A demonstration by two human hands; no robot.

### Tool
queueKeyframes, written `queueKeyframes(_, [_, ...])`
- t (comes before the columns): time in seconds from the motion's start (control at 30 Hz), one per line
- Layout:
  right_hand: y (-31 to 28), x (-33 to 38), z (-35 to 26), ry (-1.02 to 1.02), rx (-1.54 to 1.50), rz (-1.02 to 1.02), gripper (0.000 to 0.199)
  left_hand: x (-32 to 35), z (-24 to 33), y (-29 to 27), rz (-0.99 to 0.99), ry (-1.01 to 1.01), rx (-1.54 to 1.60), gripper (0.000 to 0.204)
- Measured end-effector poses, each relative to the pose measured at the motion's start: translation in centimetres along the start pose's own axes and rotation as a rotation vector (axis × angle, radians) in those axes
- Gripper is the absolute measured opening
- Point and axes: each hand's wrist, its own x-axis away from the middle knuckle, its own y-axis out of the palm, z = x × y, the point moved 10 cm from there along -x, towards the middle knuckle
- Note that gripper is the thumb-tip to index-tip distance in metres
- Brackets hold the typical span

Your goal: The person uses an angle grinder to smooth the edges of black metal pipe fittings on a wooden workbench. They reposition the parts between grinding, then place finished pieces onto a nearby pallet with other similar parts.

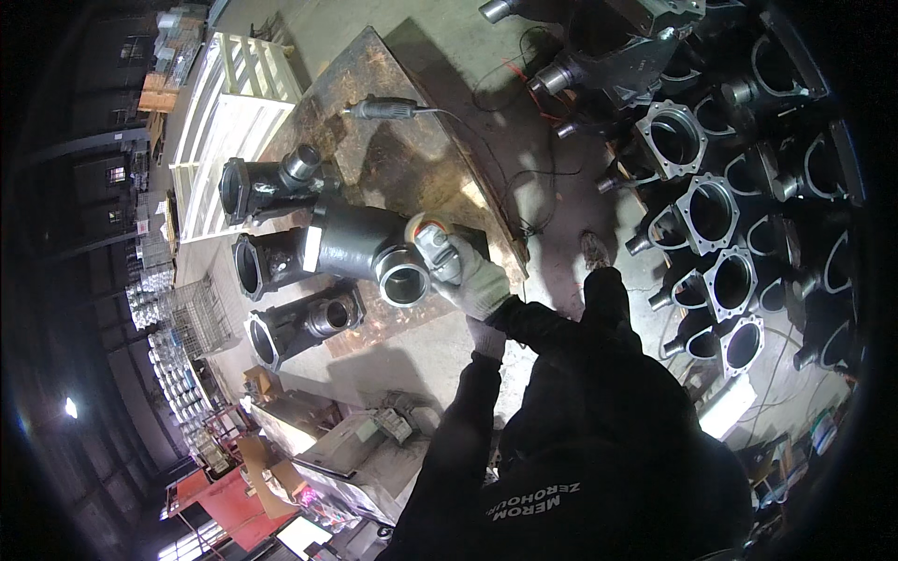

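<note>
My right hand (482, 283), in a pale work glove, grips a small angle grinder (441, 259). The grinder's disc (427, 226), with an orange glow or edge, is at the black pipe fitting (351, 241), close to its bare metal side outlet (405, 284); whether it touches cannot be told. Lower down, my gloved left hand (486, 338) sits just behind the right one; its fingers are hidden. The fitting lies on a worn brown tabletop (374, 168), its flanged end (248, 266) pointing left. White light falls on the work spot.
Similar black fittings lie on either side, one farther (267, 187) and one nearer (304, 323). A second corded power tool (383, 108) rests toward the far side. Many castings (711, 210) stand in rows at right, with cables (552, 173) on the floor. White slatted crates (229, 122) stand left.
</note>
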Motion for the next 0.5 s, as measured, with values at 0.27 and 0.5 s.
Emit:
queueKeyframes(0.27, [0.9,-0.1,-0.4,0.041,-0.035,0.031,0.088,-1.1,0.6,-0.7,-0.194,-0.113,0.352,0.039])
queueKeyframes(0.5, [1.6,5.4,2.8,0.205,-0.049,0.046,0.09,2.3,-2.0,-2.7,-0.293,-0.113,0.328,0.038])
